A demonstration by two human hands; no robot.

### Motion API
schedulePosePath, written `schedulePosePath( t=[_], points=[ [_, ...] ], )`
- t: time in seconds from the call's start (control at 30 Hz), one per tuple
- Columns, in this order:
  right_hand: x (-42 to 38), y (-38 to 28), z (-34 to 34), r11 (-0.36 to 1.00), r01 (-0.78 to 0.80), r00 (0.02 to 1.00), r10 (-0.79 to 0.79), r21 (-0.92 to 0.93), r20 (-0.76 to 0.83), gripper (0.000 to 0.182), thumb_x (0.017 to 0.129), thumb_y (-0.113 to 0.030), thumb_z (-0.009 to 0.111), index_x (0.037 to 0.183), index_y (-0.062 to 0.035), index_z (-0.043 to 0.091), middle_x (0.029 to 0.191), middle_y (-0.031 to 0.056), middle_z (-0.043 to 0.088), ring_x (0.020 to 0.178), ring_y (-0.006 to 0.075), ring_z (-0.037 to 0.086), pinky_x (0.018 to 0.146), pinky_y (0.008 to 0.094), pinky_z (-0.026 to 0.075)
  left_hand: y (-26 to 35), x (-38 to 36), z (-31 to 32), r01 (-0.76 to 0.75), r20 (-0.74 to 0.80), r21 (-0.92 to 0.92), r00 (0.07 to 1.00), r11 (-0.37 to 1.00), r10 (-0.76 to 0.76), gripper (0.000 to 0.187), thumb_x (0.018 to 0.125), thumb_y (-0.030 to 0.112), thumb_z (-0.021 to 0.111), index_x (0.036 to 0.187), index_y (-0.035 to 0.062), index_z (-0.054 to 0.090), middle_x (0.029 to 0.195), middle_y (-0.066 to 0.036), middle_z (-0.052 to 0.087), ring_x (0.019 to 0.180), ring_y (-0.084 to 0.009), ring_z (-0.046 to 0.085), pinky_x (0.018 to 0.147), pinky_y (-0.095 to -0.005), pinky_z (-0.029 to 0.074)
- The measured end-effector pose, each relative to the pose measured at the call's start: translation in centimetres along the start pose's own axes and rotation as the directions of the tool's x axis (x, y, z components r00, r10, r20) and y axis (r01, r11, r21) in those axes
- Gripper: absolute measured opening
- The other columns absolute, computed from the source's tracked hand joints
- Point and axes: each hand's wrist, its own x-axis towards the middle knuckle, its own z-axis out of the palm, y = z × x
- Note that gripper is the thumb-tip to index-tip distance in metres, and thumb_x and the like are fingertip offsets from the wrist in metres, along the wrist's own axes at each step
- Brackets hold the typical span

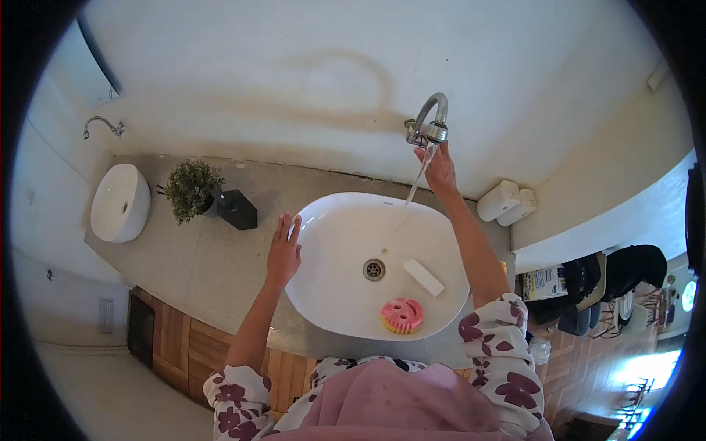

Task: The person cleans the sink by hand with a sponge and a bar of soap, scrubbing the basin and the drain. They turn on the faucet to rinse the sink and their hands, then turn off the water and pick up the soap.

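A white oval basin (331,301) sits on the counter in front of me. My left hand (284,253) lies against its left rim, fingers stretched out and holding nothing. Up at the wall faucet (434,110), my right hand (440,175) has its fingers closed at the spout's lower end, the tips partly hidden behind it. A thin stream of water (420,180) runs from the spout into the basin. Inside, to the right of the drain (373,270), lies a white rectangular block (423,278). A pink and yellow smiley-face sponge (403,315) rests near the front edge.
Left of the basin stand a dark bottle (237,210) and a potted plant (193,191). Farther left are a second basin (121,204) and its faucet (103,127). Two white containers (506,203) stand by the wall on the right. Chairs (634,316) appear beyond.
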Motion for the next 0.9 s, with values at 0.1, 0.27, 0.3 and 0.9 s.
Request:
schedulePosePath(
  t=[0.1,0.27,0.3,0.9],
  points=[
    [0.4,1.9,1.7,0.997,-0.051,0.999,0.052,0.055,-0.015,0.033,0.087,-0.010,0.056,0.118,-0.0038,0.044,0.112,0.0201,0.052,0.093,0.0410,0.059,0.074,0.0499,0.052,0.0,0.1,0.0,-0.007,-0.007,0.000,1.000,1.000,0.007,0.081,0.078,-0.001,0.062,0.149,0.0107,0.025,0.153,-0.018,0.021,0.142,-0.0348,0.020,0.114,-0.0413,0.027],
    [1.7,1.4,0.8,0.993,-0.113,0.994,0.113,0.028,-0.001,0.017,0.087,-0.009,0.055,0.102,-0.0013,0.051,0.096,0.0216,0.059,0.082,0.0430,0.061,0.067,0.0518,0.051,0.1,0.1,-0.1,-0.005,-0.004,-0.021,1.000,1.000,0.005,0.081,0.078,-0.001,0.063,0.149,0.0107,0.024,0.154,-0.018,0.020,0.142,-0.0351,0.020,0.114,-0.0419,0.027],
    [2.1,1.2,0.4,0.990,-0.136,0.989,0.138,-0.044,0.043,0.014,0.087,-0.010,0.054,0.098,-0.0014,0.054,0.091,0.0210,0.061,0.081,0.0424,0.061,0.067,0.0514,0.051,0.0,0.1,0.0,-0.009,-0.007,-0.012,1.000,1.000,0.009,0.082,0.078,-0.001,0.063,0.149,0.0107,0.024,0.154,-0.018,0.020,0.142,-0.0353,0.020,0.114,-0.0419,0.027],
    [-5.6,-4.3,-1.6,0.923,-0.346,0.938,0.345,0.167,0.033,0.050,0.090,-0.032,0.057,0.133,-0.0089,0.047,0.124,0.0221,0.056,0.100,0.0355,0.062,0.086,0.0476,0.048,-0.2,0.1,0.4,-0.001,-0.044,0.010,0.999,1.000,0.002,0.077,0.081,-0.006,0.056,0.149,0.0159,0.026,0.154,-0.015,0.021,0.143,-0.0324,0.020,0.113,-0.0419,0.028]
  ],
)
